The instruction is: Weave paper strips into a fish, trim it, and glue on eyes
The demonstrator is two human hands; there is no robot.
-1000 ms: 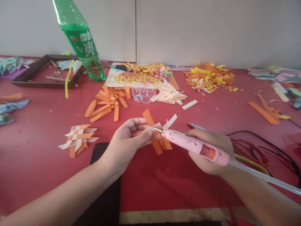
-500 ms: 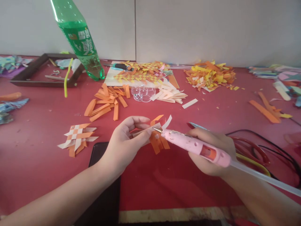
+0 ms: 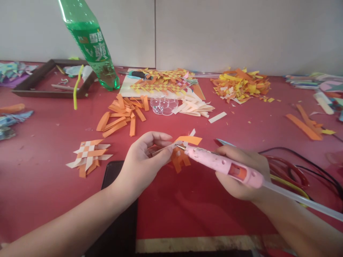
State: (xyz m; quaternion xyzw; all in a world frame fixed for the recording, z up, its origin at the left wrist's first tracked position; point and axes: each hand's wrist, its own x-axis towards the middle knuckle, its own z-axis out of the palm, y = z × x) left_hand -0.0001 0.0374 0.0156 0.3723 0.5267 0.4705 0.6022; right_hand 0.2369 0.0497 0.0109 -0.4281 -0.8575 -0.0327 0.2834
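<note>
My left hand (image 3: pixel 150 153) pinches a small woven piece of orange and cream paper strips (image 3: pixel 179 160) between thumb and fingers, above the table. My right hand (image 3: pixel 241 167) is wrapped round a pink hot glue gun (image 3: pixel 214 160) with a clear glue stick (image 3: pixel 302 200) coming out of its back. The metal nozzle sits at the paper beside my left thumb; whether it touches I cannot tell. A second woven paper piece (image 3: pixel 89 155), shaped like a fish with an eye, lies to the left of my left hand.
Piles of orange strips (image 3: pixel 115 117), cream strips (image 3: pixel 194 106) and yellow-orange scraps (image 3: pixel 241 85) lie ahead, around a clear bead dish (image 3: pixel 164 106). A green bottle (image 3: pixel 92 46) leans beside a dark frame (image 3: pixel 43 93). Scissors (image 3: pixel 289 171) and cables are at right; a black phone-like slab (image 3: pixel 115 214) lies below my left arm.
The woven piece has turned slightly in my left hand, so an orange strip now sticks out to the right above the nozzle. The glue gun has barely moved.
</note>
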